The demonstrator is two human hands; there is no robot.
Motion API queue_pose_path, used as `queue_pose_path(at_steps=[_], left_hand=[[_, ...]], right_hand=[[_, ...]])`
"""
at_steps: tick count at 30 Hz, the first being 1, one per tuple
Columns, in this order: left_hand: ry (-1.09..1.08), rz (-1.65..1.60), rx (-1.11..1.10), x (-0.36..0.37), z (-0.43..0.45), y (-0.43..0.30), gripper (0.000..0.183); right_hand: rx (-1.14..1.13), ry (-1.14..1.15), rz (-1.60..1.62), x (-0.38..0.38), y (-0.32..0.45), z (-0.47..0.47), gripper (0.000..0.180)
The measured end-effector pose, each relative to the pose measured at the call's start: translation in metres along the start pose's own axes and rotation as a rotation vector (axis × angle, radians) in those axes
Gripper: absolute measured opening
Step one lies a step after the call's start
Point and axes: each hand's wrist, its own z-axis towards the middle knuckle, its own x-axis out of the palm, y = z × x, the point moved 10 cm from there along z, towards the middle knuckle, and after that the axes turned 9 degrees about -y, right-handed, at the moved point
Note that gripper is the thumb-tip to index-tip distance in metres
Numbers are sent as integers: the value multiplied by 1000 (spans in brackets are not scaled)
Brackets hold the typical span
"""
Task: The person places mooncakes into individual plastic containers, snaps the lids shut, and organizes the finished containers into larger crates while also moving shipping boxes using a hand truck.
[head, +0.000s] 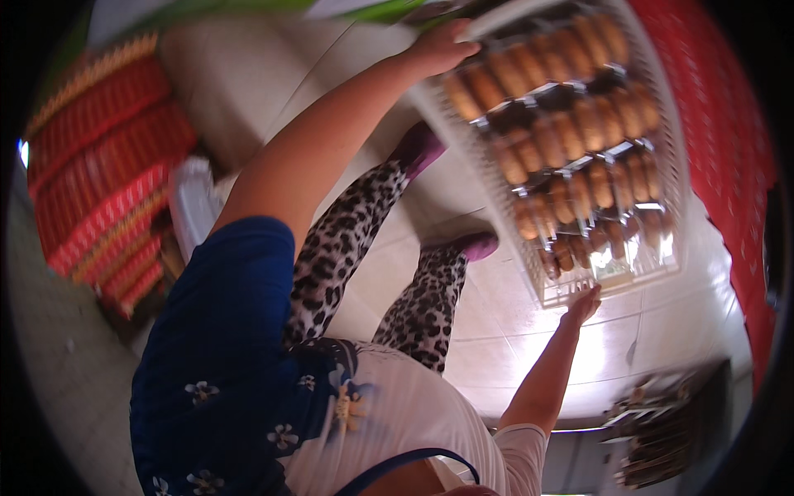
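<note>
A white plastic crate [536, 282] hangs tilted in front of me, with its lattice walls showing. Inside it lie several rows of long brown baked goods [558, 130], wrapped in shiny clear packs. My left hand [441, 49] grips the crate's rim at the upper end, arm stretched out. At the lower end, my right hand [583, 305] has its fingers hooked on the crate's edge. The crate hides part of the floor, and some packs are blurred.
Red and orange plastic crates [111, 149] are stacked on the left, beside a pale translucent container [195, 198]. A red surface [719, 124] runs along the right. Tiled floor [477, 310] lies under my feet. Dark stacked items [657, 428] stand at lower right.
</note>
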Motion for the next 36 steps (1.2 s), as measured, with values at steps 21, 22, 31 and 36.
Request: queue_pose_path(at_steps=[21, 22, 31, 36], left_hand=[[-42, 81, 43, -7, -49, 62, 41], [-28, 17, 6, -3, -49, 61, 44], [3, 450, -61, -33, -112, 35, 68], [356, 878, -8, -121, -292, 64, 54]], right_hand=[[-274, 61, -972, -12, -63, 87, 40], [-332, 52, -1048, -15, -70, 88, 40], [-364, -31, -543, -30, -61, -53, 62], [-318, 281, -508, -135, -164, -227, 32]])
